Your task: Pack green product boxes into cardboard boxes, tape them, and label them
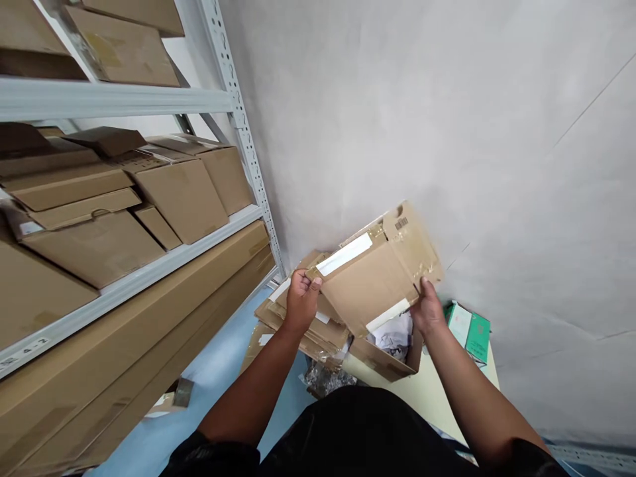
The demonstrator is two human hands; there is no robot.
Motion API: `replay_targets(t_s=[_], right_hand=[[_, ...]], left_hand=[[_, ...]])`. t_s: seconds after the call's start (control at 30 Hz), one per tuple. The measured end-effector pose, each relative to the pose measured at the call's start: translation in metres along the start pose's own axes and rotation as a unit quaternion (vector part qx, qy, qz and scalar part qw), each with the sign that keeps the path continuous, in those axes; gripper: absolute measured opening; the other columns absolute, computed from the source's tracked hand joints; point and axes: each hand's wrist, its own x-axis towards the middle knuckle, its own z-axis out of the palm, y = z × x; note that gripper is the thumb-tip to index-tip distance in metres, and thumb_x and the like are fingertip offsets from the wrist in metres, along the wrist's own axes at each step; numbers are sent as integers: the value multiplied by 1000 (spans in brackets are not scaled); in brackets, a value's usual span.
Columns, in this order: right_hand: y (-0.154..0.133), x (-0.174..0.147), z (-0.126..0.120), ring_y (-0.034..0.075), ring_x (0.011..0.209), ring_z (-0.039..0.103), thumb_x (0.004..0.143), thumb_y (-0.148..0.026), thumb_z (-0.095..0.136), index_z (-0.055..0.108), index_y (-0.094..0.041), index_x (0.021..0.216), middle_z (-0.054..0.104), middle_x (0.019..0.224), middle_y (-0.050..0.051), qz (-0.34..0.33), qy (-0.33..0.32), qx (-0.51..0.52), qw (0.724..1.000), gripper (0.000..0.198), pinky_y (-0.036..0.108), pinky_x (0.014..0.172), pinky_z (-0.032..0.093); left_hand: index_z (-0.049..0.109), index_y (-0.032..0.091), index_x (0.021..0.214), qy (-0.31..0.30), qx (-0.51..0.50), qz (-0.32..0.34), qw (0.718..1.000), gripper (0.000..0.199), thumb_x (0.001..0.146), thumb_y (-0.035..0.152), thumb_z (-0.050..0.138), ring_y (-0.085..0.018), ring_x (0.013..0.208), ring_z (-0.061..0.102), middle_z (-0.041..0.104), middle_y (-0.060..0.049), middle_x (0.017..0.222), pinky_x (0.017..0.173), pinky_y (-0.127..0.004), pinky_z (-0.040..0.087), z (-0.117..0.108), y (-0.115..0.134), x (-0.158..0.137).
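Observation:
A flattened cardboard box with white strips along two edges and a barcode label on its far flap is held up between my hands. My left hand pinches its near left corner, thumb on top. On the right edge, my right hand grips the cardboard with the thumb over it. Beneath and to the left lies a stack of flattened cardboard. Under its right part stands an open carton with crumpled white wrapping inside.
Shelving with a grey metal upright stands on the left, loaded with cardboard boxes. A green and white box sits on the pale table by the wall. Clear plastic wrap and a small box lie lower down.

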Motion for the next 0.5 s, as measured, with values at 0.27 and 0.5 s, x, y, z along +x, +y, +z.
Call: replay_targets(t_s=[0.27, 0.5], right_hand=[[-32, -25, -68, 19, 73, 65, 63, -36, 86, 72, -24, 92, 74, 85, 1, 15, -64, -32, 997, 34, 30, 68, 52], [-57, -78, -113, 25, 79, 67, 60, -45, 89, 75, -21, 91, 75, 85, 5, -8, 29, -173, 984, 42, 36, 74, 55]], left_hand=[[54, 25, 111, -2, -39, -23, 999, 40, 88, 53, 69, -20, 99, 70, 72, -6, 110, 89, -34, 55, 8, -9, 25], [57, 24, 109, -97, -115, -44, 988, 39, 86, 50, 76, -20, 102, 70, 72, -6, 108, 94, -34, 54, 58, -18, 42]])
